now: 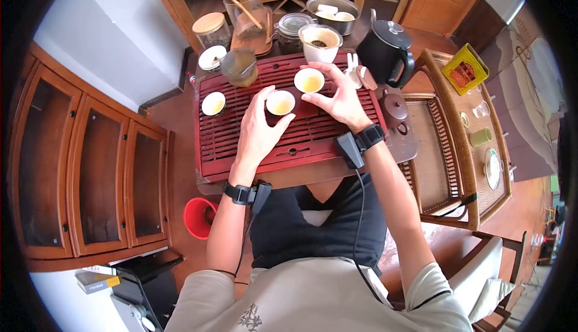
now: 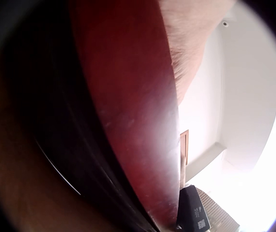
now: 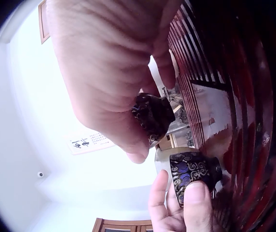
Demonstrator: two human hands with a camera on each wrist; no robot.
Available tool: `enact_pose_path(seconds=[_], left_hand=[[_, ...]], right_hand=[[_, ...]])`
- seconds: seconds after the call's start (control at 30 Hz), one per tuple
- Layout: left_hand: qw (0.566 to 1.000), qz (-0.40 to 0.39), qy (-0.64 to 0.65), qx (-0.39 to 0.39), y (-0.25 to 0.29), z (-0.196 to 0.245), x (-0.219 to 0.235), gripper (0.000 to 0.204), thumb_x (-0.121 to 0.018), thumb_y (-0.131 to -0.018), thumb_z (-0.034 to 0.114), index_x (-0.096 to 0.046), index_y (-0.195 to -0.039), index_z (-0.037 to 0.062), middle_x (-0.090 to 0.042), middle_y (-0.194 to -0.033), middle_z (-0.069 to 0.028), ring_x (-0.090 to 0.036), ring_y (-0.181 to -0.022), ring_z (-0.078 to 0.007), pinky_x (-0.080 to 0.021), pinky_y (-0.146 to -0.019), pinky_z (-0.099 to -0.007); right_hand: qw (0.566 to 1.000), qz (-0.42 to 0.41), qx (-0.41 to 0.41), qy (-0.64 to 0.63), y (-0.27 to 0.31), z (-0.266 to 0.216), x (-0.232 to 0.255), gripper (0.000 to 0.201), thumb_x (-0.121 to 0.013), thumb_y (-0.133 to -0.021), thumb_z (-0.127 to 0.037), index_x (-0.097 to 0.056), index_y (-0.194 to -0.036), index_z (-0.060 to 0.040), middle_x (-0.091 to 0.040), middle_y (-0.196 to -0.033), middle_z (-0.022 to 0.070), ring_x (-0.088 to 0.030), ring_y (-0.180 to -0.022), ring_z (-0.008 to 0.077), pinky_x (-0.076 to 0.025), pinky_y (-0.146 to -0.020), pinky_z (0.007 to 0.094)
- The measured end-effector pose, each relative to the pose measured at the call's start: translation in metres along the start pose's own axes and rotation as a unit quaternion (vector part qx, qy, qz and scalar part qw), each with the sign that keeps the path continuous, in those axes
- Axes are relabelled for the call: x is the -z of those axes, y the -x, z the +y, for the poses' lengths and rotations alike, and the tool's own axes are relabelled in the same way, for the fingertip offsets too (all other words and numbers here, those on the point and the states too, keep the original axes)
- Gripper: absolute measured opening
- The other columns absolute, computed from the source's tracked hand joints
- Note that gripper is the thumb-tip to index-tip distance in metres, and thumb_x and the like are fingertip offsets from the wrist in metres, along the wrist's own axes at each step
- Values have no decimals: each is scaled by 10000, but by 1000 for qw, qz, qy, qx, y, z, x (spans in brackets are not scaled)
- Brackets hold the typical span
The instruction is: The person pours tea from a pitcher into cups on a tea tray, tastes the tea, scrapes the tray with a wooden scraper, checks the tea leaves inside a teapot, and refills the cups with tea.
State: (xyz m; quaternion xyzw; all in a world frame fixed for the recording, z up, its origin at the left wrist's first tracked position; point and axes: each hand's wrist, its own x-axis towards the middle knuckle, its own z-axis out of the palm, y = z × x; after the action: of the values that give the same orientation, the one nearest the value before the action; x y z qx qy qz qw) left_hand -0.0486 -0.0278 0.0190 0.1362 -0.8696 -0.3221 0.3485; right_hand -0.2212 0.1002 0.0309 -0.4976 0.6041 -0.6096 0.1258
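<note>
My left hand (image 1: 257, 132) pinches a small teacup (image 1: 281, 102) between thumb and fingers, low over the slatted red tea tray (image 1: 313, 143). Pale yellow tea shows inside it. My right hand (image 1: 343, 102) holds another teacup (image 1: 309, 81) with tea, its thumb and fingers on opposite sides. In the right wrist view, the left hand's cup (image 3: 191, 171) has a dark, swirl-patterned outside and stands close to the tray slats; the right hand's cup (image 3: 152, 114) is partly covered by the palm. The left wrist view shows mostly the tray's red side (image 2: 128, 111), with both cups out of sight.
A third teacup (image 1: 214, 103) and a glass pitcher (image 1: 239, 68) stand on the tray's left part. Behind are a white strainer cup (image 1: 320, 49), jars and a metal bowl (image 1: 343, 25). A black kettle (image 1: 383, 49) and brown teapot (image 1: 394, 109) stand right.
</note>
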Motion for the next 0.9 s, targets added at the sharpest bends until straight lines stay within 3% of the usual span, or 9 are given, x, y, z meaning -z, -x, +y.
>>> enact_pose_path(seconds=[0.13, 0.2, 0.27, 0.37, 0.47, 0.6, 0.67, 0.8, 0.9], left_hand=[[1000, -4, 17, 13, -1, 3, 0, 669, -807, -760, 152, -465, -1324, 35, -602, -1231, -179, -614, -1111, -281, -494, -956, -390], [1000, -4, 5, 16, 1, 3, 2, 665, -806, -761, 152, -468, -1322, 34, -605, -1227, -178, -609, -1132, -282, -488, -974, -389], [1000, 1, 5, 0, 0, 1, 2, 665, -806, -761, 150, -468, -1322, 34, -604, -1231, -177, -608, -1136, -282, -487, -977, -387], [1000, -6, 10, 1, 0, 3, 0, 664, -806, -760, 149, -467, -1319, 33, -605, -1232, -170, -611, -1120, -283, -491, -963, -385], [999, 4, 33, 2, 0, 0, 1, 650, -798, -760, 167, -468, -1302, 27, -586, -1219, -187, -585, -1130, -347, -478, -965, -416], [1000, -5, 22, -10, 0, 4, 1, 647, -798, -759, 168, -474, -1303, 35, -588, -1210, -183, -587, -1124, -350, -482, -960, -417], [1000, -2, 22, -7, 1, 3, 0, 647, -801, -755, 168, -478, -1303, 48, -590, -1207, -178, -586, -1124, -350, -484, -955, -419], [1000, 8, 22, -21, 1, 3, 2, 644, -801, -754, 169, -477, -1298, 47, -586, -1229, -176, -587, -1124, -352, -487, -952, -421], [1000, 0, 16, -20, 1, 3, 1, 658, -802, -758, 160, -469, -1311, 38, -594, -1233, -175, -595, -1128, -323, -483, -962, -406]], right_hand=[[999, -16, -26, -8, -1, -2, 1, 584, -797, -776, -91, -527, -1293, -53, -606, -1270, 72, -587, -1133, 160, -488, -951, 315], [996, -73, -40, 9, -1, 0, -1, 579, -798, -778, -91, -534, -1292, -59, -609, -1260, 62, -592, -1117, 153, -493, -932, 305], [997, -69, -26, 9, -1, 0, -1, 583, -796, -782, -92, -527, -1300, -62, -606, -1268, 65, -593, -1120, 153, -493, -932, 307], [999, 10, -26, -20, 0, 3, 2, 592, -792, -790, -109, -509, -1307, -46, -600, -1281, 75, -583, -1145, 158, -494, -960, 326], [1000, 3, 3, 10, -3, 10, 0, 600, -793, -789, -108, -503, -1309, -40, -599, -1280, 74, -580, -1145, 154, -495, -959, 322], [996, -32, -49, -68, 2, -2, -2, 618, -821, -755, -159, -536, -1290, -39, -627, -1219, 67, -582, -1125, 168, -478, -932, 322], [999, -30, -22, -2, 2, 0, 0, 637, -826, -738, -149, -539, -1298, -53, -617, -1215, 46, -585, -1096, 155, -485, -913, 311], [1000, -9, 0, -28, -2, 3, -3, 609, -818, -750, -141, -543, -1284, -36, -626, -1243, 68, -585, -1135, 163, -476, -938, 304], [997, -11, -30, -64, 1, 3, -2, 624, -820, -754, -148, -528, -1292, -30, -623, -1250, 74, -590, -1127, 175, -458, -974, 313]])
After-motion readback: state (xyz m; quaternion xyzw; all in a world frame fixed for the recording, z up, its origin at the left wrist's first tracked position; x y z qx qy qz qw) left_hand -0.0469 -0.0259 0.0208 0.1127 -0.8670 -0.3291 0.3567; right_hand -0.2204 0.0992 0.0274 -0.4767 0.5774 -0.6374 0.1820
